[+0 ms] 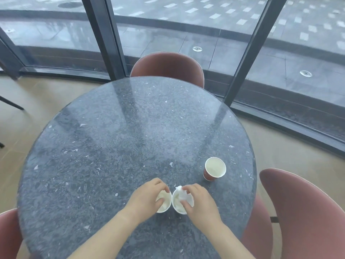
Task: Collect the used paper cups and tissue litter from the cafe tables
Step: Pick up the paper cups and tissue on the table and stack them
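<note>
On the surface (121, 137), near 6 o'clock, the left cup (166, 204) and right cup (177, 204) stand side by side, a tissue (183, 194) in the right one. A third cup (215, 168) stands apart at 4 o'clock, a chair (168, 66) behind at 12 o'clock

Soft, even daylight enters through the windows (186, 30) ahead. The polished tabletop (121, 128) shows pale glare and dark reflected streaks. Shadows are faint. Wide-angle distortion curves the edges; the whole picture is slightly soft.

Dark speckled table (112, 146) — two cups (166, 205) side by side, red cup (214, 168) apart.
</note>
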`<state>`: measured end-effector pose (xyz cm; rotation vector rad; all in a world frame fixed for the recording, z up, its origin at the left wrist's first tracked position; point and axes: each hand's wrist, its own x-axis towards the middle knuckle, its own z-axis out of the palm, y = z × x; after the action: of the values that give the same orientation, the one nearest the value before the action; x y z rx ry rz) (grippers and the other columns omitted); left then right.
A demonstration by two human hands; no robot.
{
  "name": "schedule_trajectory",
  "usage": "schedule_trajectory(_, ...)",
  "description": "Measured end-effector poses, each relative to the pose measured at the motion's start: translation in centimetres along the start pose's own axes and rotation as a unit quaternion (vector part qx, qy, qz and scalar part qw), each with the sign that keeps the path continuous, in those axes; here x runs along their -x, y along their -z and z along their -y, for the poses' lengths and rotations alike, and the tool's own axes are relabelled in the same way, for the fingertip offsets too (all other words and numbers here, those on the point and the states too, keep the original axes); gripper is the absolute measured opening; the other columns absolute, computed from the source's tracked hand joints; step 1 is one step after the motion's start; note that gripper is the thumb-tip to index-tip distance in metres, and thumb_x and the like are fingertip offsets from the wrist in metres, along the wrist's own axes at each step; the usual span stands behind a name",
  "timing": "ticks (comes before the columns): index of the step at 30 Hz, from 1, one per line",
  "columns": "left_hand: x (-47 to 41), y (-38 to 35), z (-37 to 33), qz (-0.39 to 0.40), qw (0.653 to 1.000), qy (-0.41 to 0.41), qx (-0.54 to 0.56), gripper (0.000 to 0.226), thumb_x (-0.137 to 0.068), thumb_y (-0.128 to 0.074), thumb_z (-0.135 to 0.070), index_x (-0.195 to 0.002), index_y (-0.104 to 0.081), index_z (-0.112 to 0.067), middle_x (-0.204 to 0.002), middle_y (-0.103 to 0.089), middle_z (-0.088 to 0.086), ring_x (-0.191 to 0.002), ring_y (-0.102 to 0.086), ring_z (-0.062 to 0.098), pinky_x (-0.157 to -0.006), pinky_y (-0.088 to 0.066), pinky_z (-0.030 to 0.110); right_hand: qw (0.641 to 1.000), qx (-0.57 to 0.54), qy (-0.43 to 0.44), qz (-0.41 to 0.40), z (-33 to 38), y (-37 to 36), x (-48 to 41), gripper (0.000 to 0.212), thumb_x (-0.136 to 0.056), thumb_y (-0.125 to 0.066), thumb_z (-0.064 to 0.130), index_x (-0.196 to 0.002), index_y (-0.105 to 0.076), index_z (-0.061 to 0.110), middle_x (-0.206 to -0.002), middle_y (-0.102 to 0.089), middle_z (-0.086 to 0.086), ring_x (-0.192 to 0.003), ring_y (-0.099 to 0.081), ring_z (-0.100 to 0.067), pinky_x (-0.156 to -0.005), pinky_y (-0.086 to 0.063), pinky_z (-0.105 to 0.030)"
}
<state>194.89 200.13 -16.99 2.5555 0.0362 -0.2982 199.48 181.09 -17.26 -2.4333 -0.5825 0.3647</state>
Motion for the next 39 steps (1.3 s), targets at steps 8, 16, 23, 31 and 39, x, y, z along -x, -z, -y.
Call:
schedule_trajectory(8,0.3,-0.4,0.3,-0.014,1.0,-0.01,-0.013,0.024,-0.085,-0.054,-0.027,-0.107,-0.053,-0.036,-0.111,-0.047,-0.02,-0.104,-0.047,0.003,-0.077,-0.045,0.022,1.0,0.0,-0.004,-0.006,-0.6,-0.1,0.6,0.03,-0.083,-0.062,0.028,-0.112,-0.056,0.025,-0.112,-0.054,0.011,-0.105,-0.049,-0.009,-0.084,-0.037,-0.016)
schedule_trajectory(16,0.5,-1.2,0.4,-0.025,0.999,0.002,-0.021,0.036,-0.082,-0.059,-0.031,-0.117,-0.049,-0.032,-0.123,-0.041,-0.015,-0.113,-0.043,0.009,-0.093,-0.043,0.029,1.0,0.021,0.008,0.004,-1.4,-0.2,1.3,0.033,-0.084,-0.064,0.026,-0.117,-0.062,0.023,-0.126,-0.052,0.013,-0.117,-0.042,-0.006,-0.091,-0.027,-0.009)
schedule_trajectory(23,1.1,-1.9,1.0,0.013,0.999,0.027,-0.028,0.056,-0.078,-0.06,-0.046,-0.128,-0.039,-0.036,-0.137,-0.032,-0.013,-0.126,-0.036,0.012,-0.098,-0.043,0.032,0.995,0.059,0.06,0.061,-2.4,0.0,2.2,0.03,-0.082,-0.064,0.03,-0.111,-0.063,0.025,-0.124,-0.05,0.012,-0.121,-0.038,-0.006,-0.093,-0.038,-0.019)
schedule_trajectory(31,0.9,-2.8,1.1,0.027,0.998,0.026,-0.047,0.051,-0.076,-0.061,-0.02,-0.119,-0.041,-0.037,-0.136,-0.029,-0.013,-0.119,-0.039,0.014,-0.081,-0.05,0.031,0.987,0.125,0.054,0.085,-2.4,-0.3,2.1,0.019,-0.09,-0.051,0.021,-0.103,-0.064,0.018,-0.124,-0.05,0.008,-0.119,-0.039,-0.015,-0.078,-0.045,-0.029)
schedule_trajectory(39,-3.1,0.3,-3.5,-0.066,0.997,-0.027,0.003,0.044,-0.077,-0.068,-0.037,-0.115,-0.048,-0.033,-0.138,-0.035,-0.008,-0.123,-0.04,0.015,-0.089,-0.047,0.033,0.997,0.077,-0.002,-0.015,-5.5,2.9,3.7,0.017,-0.091,-0.052,0.02,-0.101,-0.065,0.018,-0.114,-0.056,0.008,-0.113,-0.043,-0.012,-0.08,-0.045,-0.029)
